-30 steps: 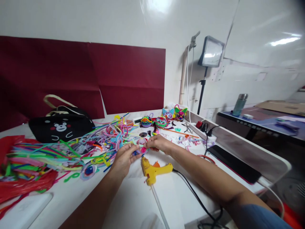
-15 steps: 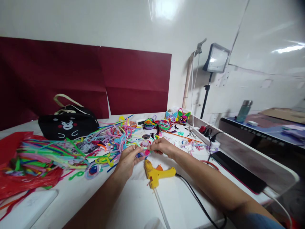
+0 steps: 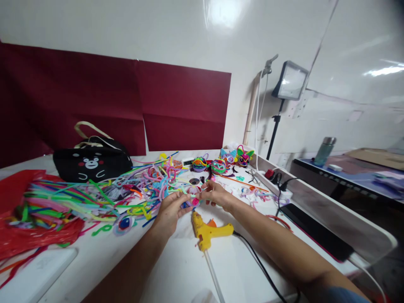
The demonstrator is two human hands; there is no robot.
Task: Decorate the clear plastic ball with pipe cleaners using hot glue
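Note:
Between my hands is a small round ornament of coiled pipe cleaners, pink, purple and blue, partly hidden by fingers. My left hand grips it from the left side, thumb on top. The fingertips of my right hand are pinched at its upper right edge, touching a pale green strand. Just below lies a yellow hot glue gun on the white table, a clear glue stick sticking out of its back.
Loose pipe cleaners and a red plastic bag spread to the left. A black bag stands behind them. Finished ornaments sit at the back. On the right are a power strip, a phone and the glue gun's cord.
My right fingers have opened slightly and shifted at the ornament's edge. My left hand keeps its hold. The whole view has moved slightly.

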